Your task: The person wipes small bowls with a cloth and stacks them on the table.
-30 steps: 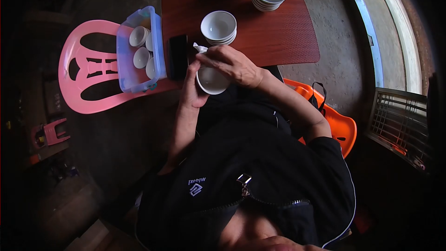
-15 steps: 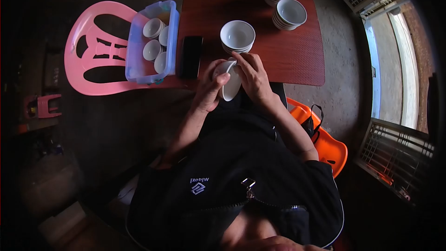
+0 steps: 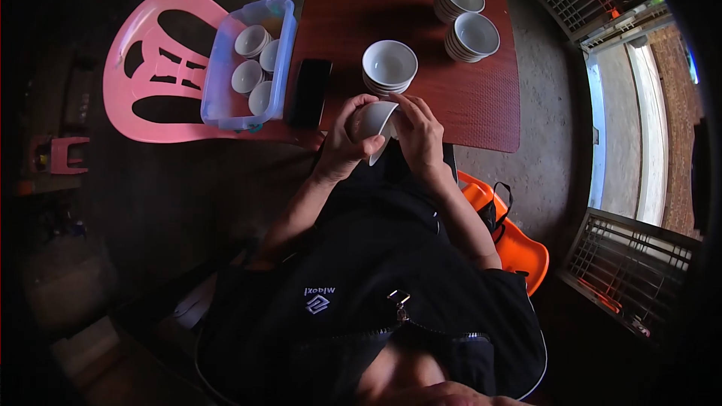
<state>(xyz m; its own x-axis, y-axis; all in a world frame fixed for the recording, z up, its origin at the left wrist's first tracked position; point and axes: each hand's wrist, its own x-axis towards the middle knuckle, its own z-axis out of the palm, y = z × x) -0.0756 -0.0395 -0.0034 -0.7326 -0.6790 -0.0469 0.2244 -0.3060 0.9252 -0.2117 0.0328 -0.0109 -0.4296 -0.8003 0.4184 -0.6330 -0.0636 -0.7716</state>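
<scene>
White bowl point(image 3: 374, 119), head view: the part is held off the table at its near edge, in front of the torso, tilted on its side, just below the near stack point(image 3: 389, 68). Left hand point(image 3: 344, 141): fingers wrapped around the outer wall, thumb toward the rim. Right hand point(image 3: 420, 135): fingers bent over the rim at the upper edge, gripping it; whether they hold anything else is hidden. Status, by judgement: handling of this bowl is under way and not finished, since it is not set down. Three stacks stand upright on the table, the near stack alone and two far stacks point(image 3: 475, 36) side by side. Small bowls point(image 3: 252, 41) sit in the box point(image 3: 213, 98). Which of these are finished and which remain cannot be told. Surface: table point(image 3: 353, 7), reddish-brown, wood-grained, with a phone point(image 3: 310, 94) at its left edge. The box is clear bluish plastic, beside that edge, apparently on the pink chair point(image 3: 120, 105). Room: grey floor point(image 3: 530, 124), dim at left; orange chair point(image 3: 523, 256) with a black strap point(image 3: 505, 207) right of the torso; bright doorway point(image 3: 624, 135) and metal grille point(image 3: 628, 267) at far right.
</scene>
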